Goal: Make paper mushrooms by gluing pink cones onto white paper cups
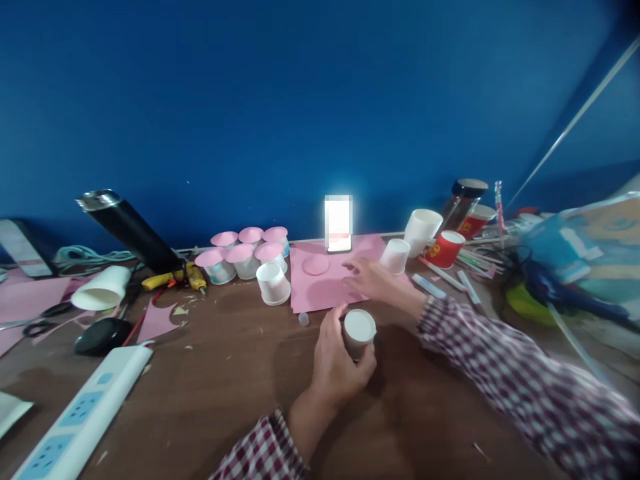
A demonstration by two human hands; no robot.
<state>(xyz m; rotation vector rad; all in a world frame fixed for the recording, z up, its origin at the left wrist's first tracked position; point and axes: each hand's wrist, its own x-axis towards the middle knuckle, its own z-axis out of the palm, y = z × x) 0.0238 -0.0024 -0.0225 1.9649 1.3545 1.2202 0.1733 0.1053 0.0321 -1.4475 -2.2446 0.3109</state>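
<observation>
"What's nearest, at lower centre?"

"The left hand (336,360), its fingers curled round a white cup (359,327), over the worktop (225,387)"

"And the right hand (374,280)?"

"Right of centre, fingers loosely spread over a pink sheet (313,295); I can't tell if they touch it. A pink disc (317,265) lies just left"

"Farther back?"

"Pink-topped cups (242,253) left of centre, a bright screen (339,223) mid-frame"

A plain deep-blue wall (215,100) behind a dark brown tabletop (215,387)
</observation>
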